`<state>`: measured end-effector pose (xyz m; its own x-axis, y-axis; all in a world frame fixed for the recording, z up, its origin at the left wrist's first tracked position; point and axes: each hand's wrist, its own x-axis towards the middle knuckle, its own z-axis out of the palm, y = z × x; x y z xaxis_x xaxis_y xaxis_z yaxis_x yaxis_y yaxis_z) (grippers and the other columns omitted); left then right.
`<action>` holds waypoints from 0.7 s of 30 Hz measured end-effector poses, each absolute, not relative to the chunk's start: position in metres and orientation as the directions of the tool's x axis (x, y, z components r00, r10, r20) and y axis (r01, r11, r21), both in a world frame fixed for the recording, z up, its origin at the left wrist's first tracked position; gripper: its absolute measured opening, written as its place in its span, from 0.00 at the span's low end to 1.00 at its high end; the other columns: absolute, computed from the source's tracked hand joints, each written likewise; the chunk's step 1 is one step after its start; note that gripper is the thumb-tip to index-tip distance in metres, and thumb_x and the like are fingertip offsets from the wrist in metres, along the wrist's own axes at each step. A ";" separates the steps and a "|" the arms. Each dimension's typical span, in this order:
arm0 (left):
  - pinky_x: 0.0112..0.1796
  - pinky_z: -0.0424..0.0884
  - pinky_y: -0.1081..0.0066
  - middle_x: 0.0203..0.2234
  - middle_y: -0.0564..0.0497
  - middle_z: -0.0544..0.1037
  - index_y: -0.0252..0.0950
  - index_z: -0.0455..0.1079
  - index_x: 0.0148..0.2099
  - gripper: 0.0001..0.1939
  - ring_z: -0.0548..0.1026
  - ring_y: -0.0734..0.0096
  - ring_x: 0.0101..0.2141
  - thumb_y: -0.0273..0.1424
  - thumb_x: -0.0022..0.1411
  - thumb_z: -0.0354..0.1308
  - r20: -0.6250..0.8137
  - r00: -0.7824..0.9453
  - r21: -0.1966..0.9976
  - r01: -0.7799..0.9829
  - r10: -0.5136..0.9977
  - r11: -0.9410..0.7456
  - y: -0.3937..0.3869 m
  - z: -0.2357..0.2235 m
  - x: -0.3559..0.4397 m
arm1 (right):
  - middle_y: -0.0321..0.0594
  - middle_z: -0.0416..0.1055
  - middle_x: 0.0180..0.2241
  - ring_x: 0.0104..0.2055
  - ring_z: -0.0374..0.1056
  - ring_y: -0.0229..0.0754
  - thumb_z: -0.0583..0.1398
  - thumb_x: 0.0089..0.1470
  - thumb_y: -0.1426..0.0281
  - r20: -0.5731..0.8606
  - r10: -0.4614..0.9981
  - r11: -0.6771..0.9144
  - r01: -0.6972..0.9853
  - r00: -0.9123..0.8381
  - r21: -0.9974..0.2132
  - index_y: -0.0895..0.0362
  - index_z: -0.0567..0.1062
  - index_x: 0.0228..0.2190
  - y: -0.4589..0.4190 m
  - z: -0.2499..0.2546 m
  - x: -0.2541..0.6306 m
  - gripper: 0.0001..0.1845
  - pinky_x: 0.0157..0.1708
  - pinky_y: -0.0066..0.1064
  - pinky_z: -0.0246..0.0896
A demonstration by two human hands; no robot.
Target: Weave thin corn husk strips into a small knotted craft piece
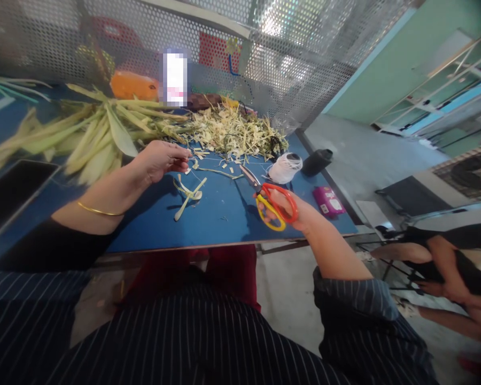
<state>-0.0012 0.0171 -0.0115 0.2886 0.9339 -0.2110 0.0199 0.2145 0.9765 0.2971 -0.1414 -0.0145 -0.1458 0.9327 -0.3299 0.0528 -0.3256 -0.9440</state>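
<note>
Fingertips pinched together at the left hand [166, 160], apparently on thin white thread [213, 159]; a weak pinch could let it slip. Just beside, a knotted pale-green leaf strip [190, 196] lies on the blue tabletop [224, 214]. And the right hand [278, 206] grips red-and-yellow-handled metal scissors [255, 184], points near that thread: a careless snip could sever it. Further right, the round white spool [285, 168] might roll if tugged.

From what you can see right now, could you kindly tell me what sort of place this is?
Probably a craft workshop: the blue table bears plant scraps and a white thread spool, while the right hand holds scissors.
</note>
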 end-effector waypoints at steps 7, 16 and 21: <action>0.30 0.71 0.70 0.18 0.50 0.72 0.31 0.73 0.25 0.05 0.70 0.75 0.20 0.26 0.49 0.65 -0.217 0.284 0.976 0.038 0.934 0.215 0.014 -0.008 0.000 | 0.35 0.68 0.28 0.23 0.63 0.36 0.60 0.48 0.44 -0.476 0.868 -0.480 0.004 -0.139 -0.877 0.54 0.70 0.41 -0.131 -0.012 0.293 0.29 0.29 0.36 0.72; 0.29 0.72 0.71 0.18 0.50 0.72 0.30 0.74 0.26 0.04 0.71 0.75 0.20 0.25 0.49 0.65 -0.244 0.307 0.969 0.034 0.920 0.245 0.015 -0.006 -0.001 | 0.31 0.64 0.22 0.17 0.58 0.32 0.60 0.50 0.46 -0.427 0.904 -0.426 0.024 -0.037 -0.904 0.55 0.69 0.33 -0.092 -0.021 0.279 0.24 0.17 0.27 0.62; 0.29 0.72 0.71 0.18 0.51 0.72 0.31 0.74 0.26 0.04 0.70 0.76 0.20 0.26 0.49 0.66 -0.237 0.303 0.970 0.020 0.923 0.243 0.014 -0.004 -0.001 | 0.29 0.63 0.21 0.15 0.56 0.30 0.63 0.50 0.56 -0.349 0.933 -0.357 0.112 0.086 -0.927 0.55 0.69 0.33 -0.089 -0.027 0.279 0.16 0.13 0.24 0.57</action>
